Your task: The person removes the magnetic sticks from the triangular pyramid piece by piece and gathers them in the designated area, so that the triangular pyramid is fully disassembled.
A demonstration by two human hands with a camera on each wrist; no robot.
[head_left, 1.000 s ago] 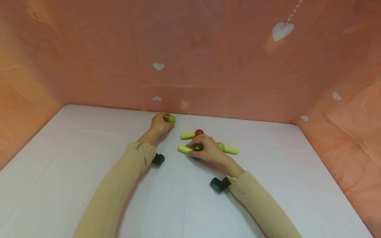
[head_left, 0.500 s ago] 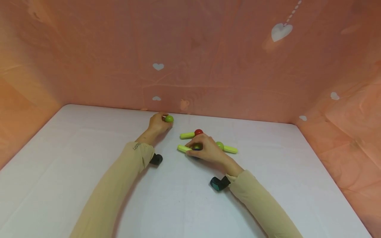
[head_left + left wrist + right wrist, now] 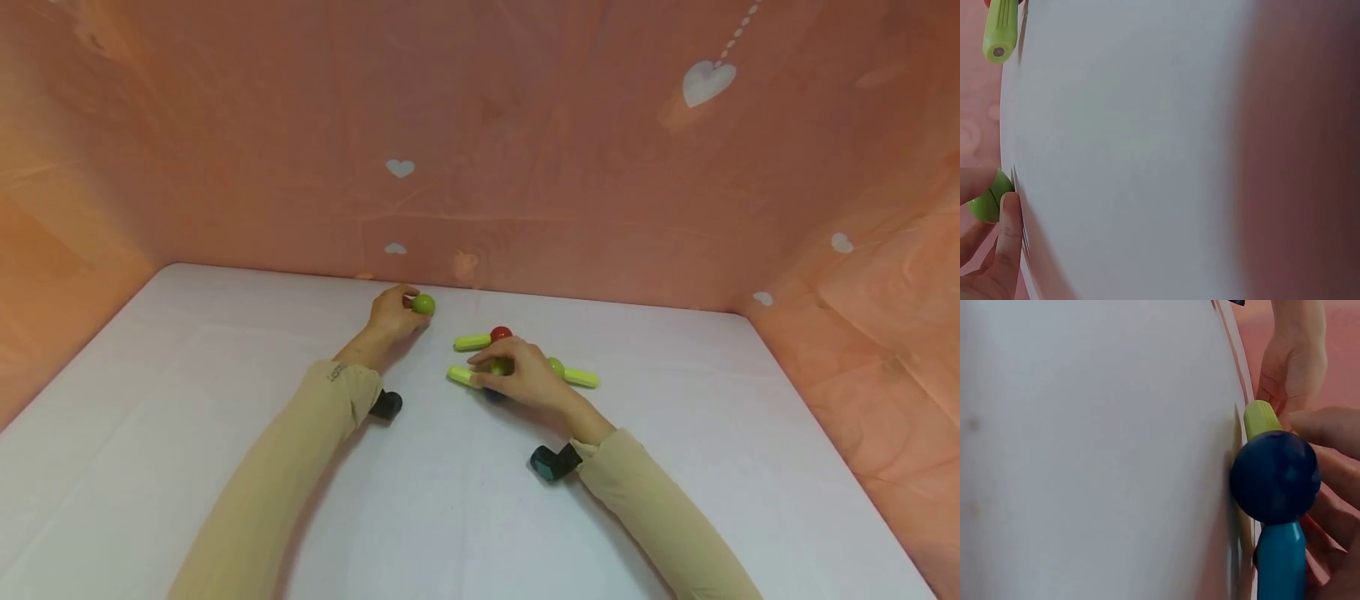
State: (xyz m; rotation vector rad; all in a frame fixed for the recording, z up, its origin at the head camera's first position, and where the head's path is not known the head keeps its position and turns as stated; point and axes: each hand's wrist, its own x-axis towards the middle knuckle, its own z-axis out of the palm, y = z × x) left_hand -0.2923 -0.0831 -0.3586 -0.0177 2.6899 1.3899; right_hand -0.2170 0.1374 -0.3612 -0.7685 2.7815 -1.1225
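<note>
At the far side of the table, my left hand [image 3: 392,313] holds a green ball [image 3: 423,305] between thumb and fingers. The same green ball [image 3: 988,203] shows in the left wrist view. My right hand [image 3: 527,377] bends over a group of joined toy sticks and balls, with thumb and fingertips at a yellow-green stick [image 3: 461,376]. A dark blue ball [image 3: 1275,477] sits at that stick's near end, and a teal stick [image 3: 1281,562] extends from it. Another green ball [image 3: 502,367] shows under the fingers. The hand hides much of the group.
Behind the right hand lies a yellow-green stick [image 3: 472,342] with a red ball [image 3: 501,334]. To its right are a green ball [image 3: 556,367] and another yellow-green stick [image 3: 582,378]. An orange cloth with hearts [image 3: 480,150] rises behind the white table [image 3: 450,517].
My left hand has shifted slightly left with the green ball. The right hand stays nearly in place; its thumb has moved a little, leaving more of the dark blue ball visible.
</note>
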